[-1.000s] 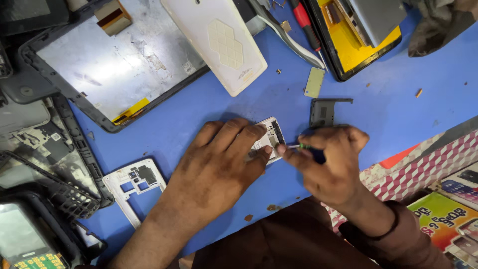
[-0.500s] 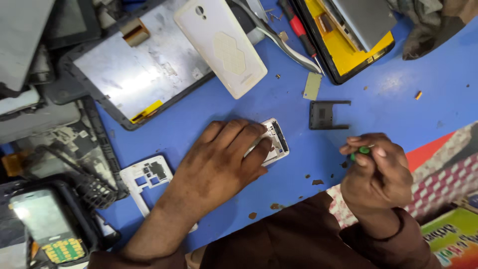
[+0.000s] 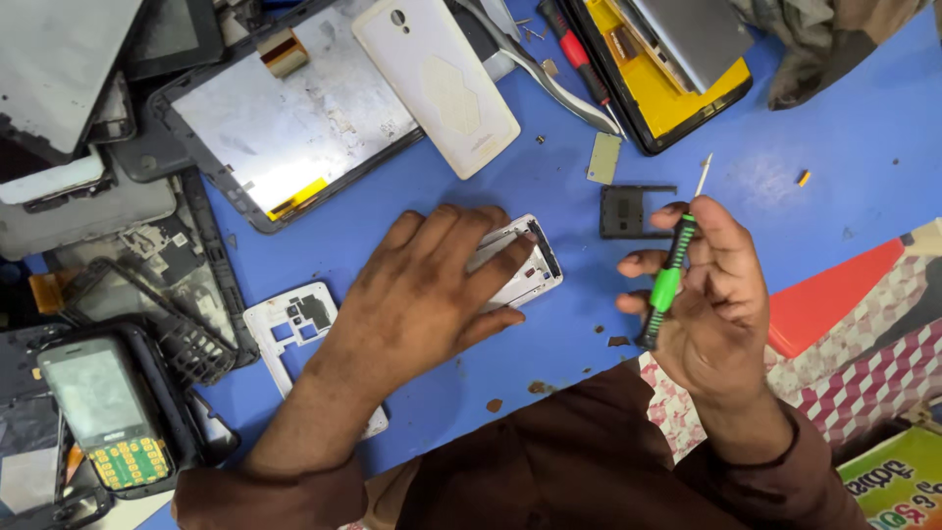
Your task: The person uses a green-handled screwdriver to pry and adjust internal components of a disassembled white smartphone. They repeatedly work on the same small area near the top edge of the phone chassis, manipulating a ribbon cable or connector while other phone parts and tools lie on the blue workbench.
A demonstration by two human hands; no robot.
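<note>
Small white phone frame lies flat on the blue bench, mid-scene, mostly under the left hand. Left hand: fingers spread, palm pressed down on the frame, pinning it. Only the frame's right end shows, with a dark slot along that edge.

Handling, judged: thin plastic shell, light, stiff but likely to crack if bent; would skate on the smooth bench unless held down. Best taken by the long edges.

Right hand, just right of the frame, raised off the bench: fingers curled about a green-and-black precision screwdriver, tip up and clear of the frame.

Right of the frame, near: small black square part. Left of it: a second white frame. Above it: white back cover. Upper right of it: open black case with a yellow lining, grey slab inside.
</note>
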